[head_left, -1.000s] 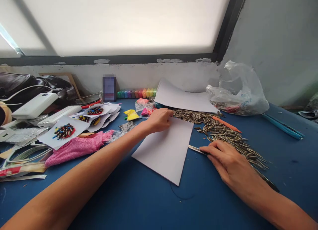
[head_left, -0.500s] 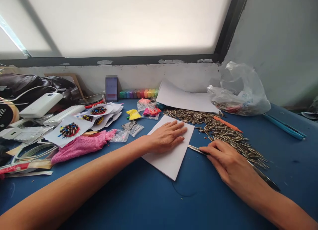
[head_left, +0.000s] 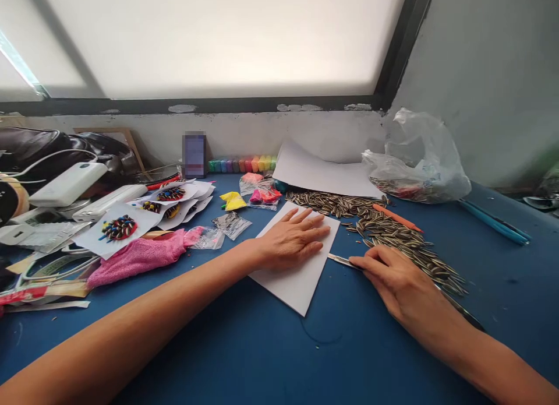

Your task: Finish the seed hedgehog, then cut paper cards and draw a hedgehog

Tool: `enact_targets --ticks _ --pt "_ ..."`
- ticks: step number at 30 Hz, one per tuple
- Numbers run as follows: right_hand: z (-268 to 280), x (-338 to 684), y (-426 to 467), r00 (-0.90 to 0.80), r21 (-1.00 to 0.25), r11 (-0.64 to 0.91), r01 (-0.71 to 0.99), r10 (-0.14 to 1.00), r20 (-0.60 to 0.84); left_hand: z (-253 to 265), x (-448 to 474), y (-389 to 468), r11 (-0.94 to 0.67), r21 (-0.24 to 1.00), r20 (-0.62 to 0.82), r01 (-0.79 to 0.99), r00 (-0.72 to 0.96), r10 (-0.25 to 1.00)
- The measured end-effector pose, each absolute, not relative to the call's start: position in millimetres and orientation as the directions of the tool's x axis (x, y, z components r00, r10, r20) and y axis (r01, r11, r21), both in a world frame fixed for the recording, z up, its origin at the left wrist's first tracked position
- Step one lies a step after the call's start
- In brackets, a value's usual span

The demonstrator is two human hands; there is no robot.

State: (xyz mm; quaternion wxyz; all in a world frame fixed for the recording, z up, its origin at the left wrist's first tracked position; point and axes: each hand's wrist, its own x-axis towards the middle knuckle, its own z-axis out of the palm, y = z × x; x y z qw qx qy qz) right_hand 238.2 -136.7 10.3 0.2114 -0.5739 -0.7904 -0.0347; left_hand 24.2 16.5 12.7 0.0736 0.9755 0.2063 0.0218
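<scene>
the paper (head_left: 302,289) was plain white on a deep blue tabletop (head_left: 244,358), the slim tool (head_left: 339,259) looked silvery, and the seeds (head_left: 404,245) were near-black with pale lengthwise stripes, crossed by the bright orange of a stick (head_left: 397,217). the cloth (head_left: 140,259) was fuzzy pink, a small packet (head_left: 233,201) lemon yellow, and the row of blocks (head_left: 242,164) ran from green through blue and purple to red, orange and yellow. the nearest card (head_left: 119,229) was white with a dark, pale-streaked cluster flecked in blue, yellow and red, while the power bank (head_left: 69,184) was glossy white.
</scene>
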Motion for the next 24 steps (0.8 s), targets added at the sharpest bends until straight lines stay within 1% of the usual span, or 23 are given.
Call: enact_targets --ticks 2,3,7,10,17,24 --pt "11 239 -136 -0.258 -0.194 0.347 0.918 0.892 0.372 16 21 15 -0.913 0.152 0.027 0.378 0.922 0.387" --pt "11 240 -136 -0.261 -0.198 0.351 0.915 0.89 0.373 17 19 14 -0.917 0.174 0.014 0.359 0.93 0.366" --pt "12 241 -134 -0.265 -0.21 0.363 0.908 0.885 0.382 23 12 14 -0.898 0.337 -0.099 0.283 0.959 0.265" --pt "13 241 -132 -0.279 -0.207 0.376 0.903 0.881 0.382 25 9 16 -0.873 0.4 -0.134 0.279 0.96 0.246" --pt "16 243 -131 -0.338 -0.185 0.442 0.878 0.845 0.414 24 11 21 -0.853 0.436 -0.15 0.287 0.958 0.245" --pt "19 240 -132 -0.323 -0.198 0.426 0.883 0.856 0.404 26 11 20 -0.851 0.437 -0.16 0.291 0.956 0.245"
